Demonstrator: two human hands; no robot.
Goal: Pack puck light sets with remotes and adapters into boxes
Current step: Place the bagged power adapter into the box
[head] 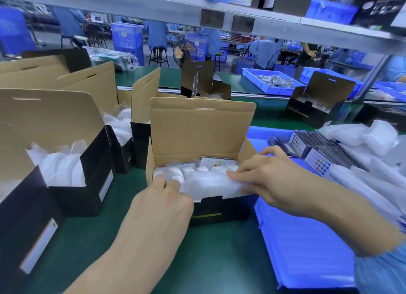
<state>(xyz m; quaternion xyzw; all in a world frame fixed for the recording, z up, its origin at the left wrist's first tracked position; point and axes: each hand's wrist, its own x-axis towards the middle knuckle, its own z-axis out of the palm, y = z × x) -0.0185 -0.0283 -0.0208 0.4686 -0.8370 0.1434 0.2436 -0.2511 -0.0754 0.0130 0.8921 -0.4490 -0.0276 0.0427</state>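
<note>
An open black box (211, 210) with a raised brown lid (197, 131) stands on the green table in front of me. Inside lie white puck lights in clear bags (208, 179), and a remote with coloured buttons (216, 162) stands against the back wall. My left hand (162, 203) pinches the bagged lights at the box's left front corner. My right hand (270, 177) presses its fingers on the bag at the right side of the box. An adapter is not visible.
Several open boxes with white bagged lights (63, 170) stand to the left. A blue tray (307, 227) on the right holds stacked remotes (316, 151) and white bags (362, 137). More open black boxes (318, 109) and a blue bin (272, 83) lie beyond.
</note>
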